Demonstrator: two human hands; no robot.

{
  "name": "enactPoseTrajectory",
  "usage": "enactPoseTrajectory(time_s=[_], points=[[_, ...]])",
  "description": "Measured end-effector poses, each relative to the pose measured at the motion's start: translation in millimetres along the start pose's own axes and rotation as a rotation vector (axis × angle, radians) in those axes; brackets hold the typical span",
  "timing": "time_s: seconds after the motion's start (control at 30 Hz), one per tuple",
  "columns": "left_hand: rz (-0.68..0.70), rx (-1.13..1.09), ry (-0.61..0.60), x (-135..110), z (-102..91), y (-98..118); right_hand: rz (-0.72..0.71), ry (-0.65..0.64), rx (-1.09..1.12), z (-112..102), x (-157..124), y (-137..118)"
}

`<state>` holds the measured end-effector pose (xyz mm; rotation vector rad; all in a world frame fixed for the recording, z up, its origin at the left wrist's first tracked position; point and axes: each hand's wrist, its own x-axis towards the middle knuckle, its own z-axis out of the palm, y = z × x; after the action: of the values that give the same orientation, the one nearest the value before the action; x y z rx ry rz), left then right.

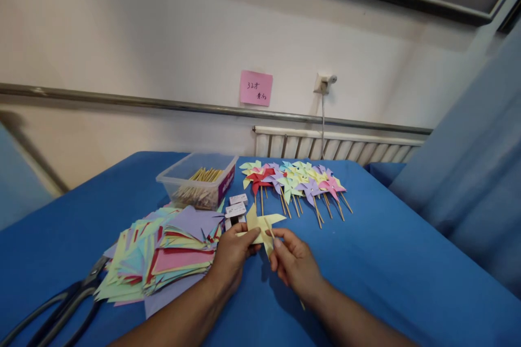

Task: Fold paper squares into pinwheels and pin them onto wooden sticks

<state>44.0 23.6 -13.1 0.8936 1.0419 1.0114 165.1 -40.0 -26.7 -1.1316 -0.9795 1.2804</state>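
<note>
A blue-covered table (378, 265) stretches beneath everything; for my clock, the centre is the pale yellow pinwheel in my hands and twelve is the wall. My forearms slant in over the cloth from seven and four o'clock, wrists raised, hands meeting just under the pinwheel. Between eight and nine spreads a heap of coloured paper (163, 255), beside my left forearm. Around one o'clock lies a cluster of pinwheels (299, 181) on sticks. At ten sits a clear plastic box (227, 180), lidless, with a bundle of wooden sticks (207, 174) inside. Dark-handled scissors (81, 286) lie at eight, tips against the paper.

My left hand (233, 249) pinches the yellow pinwheel (255, 223) at its left side, thumb on top, fingers curled behind. My right hand (295, 260) has thumb and fingertips closed on a slim stick (302, 304) by the paper; its lower end pokes out towards five. I can't tell whether the two are joined. Small white boxes (236, 209) stand near my left fingers at ten, contents unreadable.
</note>
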Motion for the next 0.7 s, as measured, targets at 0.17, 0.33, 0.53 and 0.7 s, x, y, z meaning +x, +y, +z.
enactPoseTrajectory(time_s=[0.17, 0.33, 0.53, 0.7], points=[[-0.004, -0.018, -0.027, -3.3, 0.7, 0.6, 0.057, 0.03, -0.027, -1.4, 1.5, 5.1], [-0.002, 0.015, -0.028, -5.8, 1.9, -1.1, 0.122, 0.039, -0.009, -1.9, 3.5, 9.5], [-0.014, 0.036, -0.017, -5.7, 2.7, -1.2, 0.089, 0.061, 0.031, -3.3, 4.8, 12.4], [-0.032, 0.032, 0.003, -5.0, 5.5, -2.4, 0.086, 0.08, 0.102, -4.0, 7.7, 12.1]])
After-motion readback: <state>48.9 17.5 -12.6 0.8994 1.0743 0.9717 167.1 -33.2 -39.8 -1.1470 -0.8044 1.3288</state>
